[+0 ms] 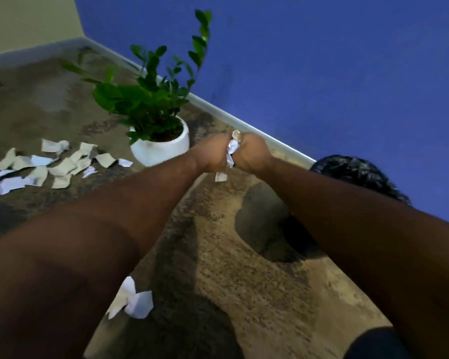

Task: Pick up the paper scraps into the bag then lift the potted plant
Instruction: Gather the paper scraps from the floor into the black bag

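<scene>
My left hand and my right hand are pressed together in mid-air, both shut on a bunch of paper scraps squeezed between them. A potted plant with green leaves in a white round pot stands on the floor just left of my hands. Several loose paper scraps lie scattered on the carpet left of the pot. One more crumpled scrap lies near my left forearm. The black bag sits by the wall to the right, partly hidden behind my right arm.
A blue wall with a pale baseboard runs diagonally behind the plant and the bag. The floor is mottled brown carpet. A beige wall meets the blue one at the far left corner.
</scene>
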Tool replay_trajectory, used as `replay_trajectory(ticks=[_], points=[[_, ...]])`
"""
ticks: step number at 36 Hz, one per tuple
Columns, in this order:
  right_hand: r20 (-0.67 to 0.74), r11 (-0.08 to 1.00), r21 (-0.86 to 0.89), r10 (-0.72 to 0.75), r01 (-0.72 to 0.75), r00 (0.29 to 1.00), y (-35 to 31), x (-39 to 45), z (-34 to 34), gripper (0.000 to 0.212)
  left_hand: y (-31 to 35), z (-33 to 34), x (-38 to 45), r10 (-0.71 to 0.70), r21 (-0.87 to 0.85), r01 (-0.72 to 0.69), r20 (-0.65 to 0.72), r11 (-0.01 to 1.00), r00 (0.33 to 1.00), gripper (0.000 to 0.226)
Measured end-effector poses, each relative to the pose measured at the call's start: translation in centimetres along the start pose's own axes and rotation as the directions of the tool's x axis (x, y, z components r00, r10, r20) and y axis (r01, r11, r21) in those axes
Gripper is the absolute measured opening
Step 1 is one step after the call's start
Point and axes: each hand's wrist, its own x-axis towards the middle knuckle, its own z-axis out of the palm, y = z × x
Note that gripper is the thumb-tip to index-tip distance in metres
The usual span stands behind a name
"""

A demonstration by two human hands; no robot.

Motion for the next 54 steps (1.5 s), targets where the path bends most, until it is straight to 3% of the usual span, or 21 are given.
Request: replay_trajectory(ticks=[4, 7, 12, 16, 27, 31, 36, 42, 47, 51, 54], points=[[-0.081, 0.996, -0.073, 0.051, -0.057, 0.995, 2.6, -0.5, -3.9, 0.026, 4.0, 1.5, 2.2, -0.004, -0.013, 0.003, -0.076, 1.0, 0.997, 0.029], [-0.057, 0.988, -0.148, 0.042, -0.05, 0.997, 4.8, -1.6, -7.0, 0.012, 7.2, 2.3, 3.2, -0.001, -0.108, -0.008, -0.084, 0.994, 0.996, 0.028], [-0.112, 0.969, -0.241, 0.025, -0.052, 0.993, 9.5, -4.2, -11.9, 0.035, 13.2, 5.1, 4.8, -0.04, -0.225, 0.004, -0.154, 0.974, 0.987, 0.023], [-0.124, 0.969, -0.212, 0.105, -0.13, 0.987, 13.3, -6.4, -14.2, 0.028, 17.3, 8.1, 5.7, -0.064, -0.344, 0.01, -0.146, 0.939, 0.987, 0.022], [-0.146, 0.894, -0.275, 0.324, -0.353, 0.935, 20.4, -10.4, -13.9, 0.023, 21.6, 14.1, 5.7, 0.025, -0.389, -0.038, -0.037, 0.92, 0.999, 0.026], [-0.104, 0.843, -0.347, 0.402, -0.412, 0.91, 20.9, -10.8, -13.8, 0.039, 22.2, 14.9, 5.9, 0.088, -0.434, -0.015, 0.148, 0.901, 0.985, 0.024], [-0.007, 0.786, -0.406, 0.507, -0.466, 0.862, 20.5, -10.9, -13.4, 0.044, 22.2, 14.3, 5.9, 0.114, -0.485, 0.01, 0.226, 0.874, 0.967, 0.053], [0.104, 0.774, -0.413, 0.564, -0.48, 0.82, 20.9, -10.9, -13.1, 0.044, 21.7, 13.6, 5.7, 0.15, -0.306, -0.074, 0.233, 0.949, 0.961, 0.073], [-0.048, 0.79, -0.437, 0.458, -0.431, 0.887, 20.6, -10.3, -13.4, 0.004, 22.1, 12.6, 5.1, 0.227, -0.047, -0.228, -0.023, 0.972, 0.974, 0.053], [-0.19, 0.835, -0.343, 0.387, -0.43, 0.902, 19.2, -8.7, -13.4, 0.016, 21.2, 11.2, 4.5, 0.197, -0.029, -0.202, -0.124, 0.979, 0.973, 0.044], [-0.183, 0.866, -0.394, 0.255, -0.308, 0.95, 16.7, -7.0, -12.2, 0.022, 19.1, 9.9, 3.8, 0.126, -0.007, -0.129, -0.16, 0.992, 0.979, 0.046]])
